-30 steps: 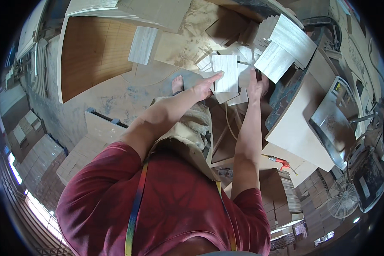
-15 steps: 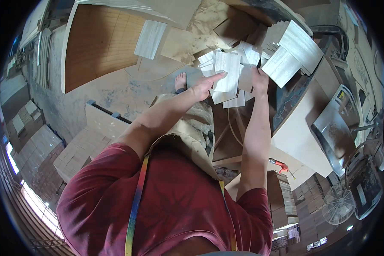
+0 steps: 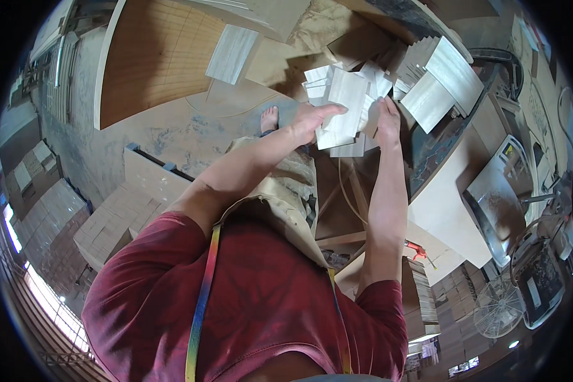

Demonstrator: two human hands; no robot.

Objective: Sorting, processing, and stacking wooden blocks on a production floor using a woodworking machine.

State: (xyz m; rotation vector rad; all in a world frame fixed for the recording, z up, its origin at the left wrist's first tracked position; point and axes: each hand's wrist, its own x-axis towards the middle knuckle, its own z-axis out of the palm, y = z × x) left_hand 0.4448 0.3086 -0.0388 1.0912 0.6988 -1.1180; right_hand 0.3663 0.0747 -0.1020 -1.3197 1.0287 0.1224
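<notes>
Close in front of me is a loose pile of thin, pale wood-grain boards. My left hand (image 3: 313, 121) grips one rectangular board (image 3: 348, 92) by its near left edge, thumb laid across its face and the other fingers hidden beneath. At the pile's right side, my right hand (image 3: 388, 121) has its fingers closed on the edge of another thin board (image 3: 370, 116), which is seen nearly edge-on. More boards (image 3: 317, 75) fan out under and beyond the one in my left hand. Just below the hands, a further board (image 3: 348, 148) sticks out toward me.
Stacked boards (image 3: 442, 86) stand to the right of my right hand. A large wooden panel box (image 3: 153, 63) is at the far left, with a pale block (image 3: 232, 54) beside it. A red air gun (image 3: 416, 249) and a fan (image 3: 498, 307) are at the lower right.
The brown face of the board by my right hand has turned nearly edge-on. The board in my left hand has tilted and shifted slightly right. The whole view has moved a little.
</notes>
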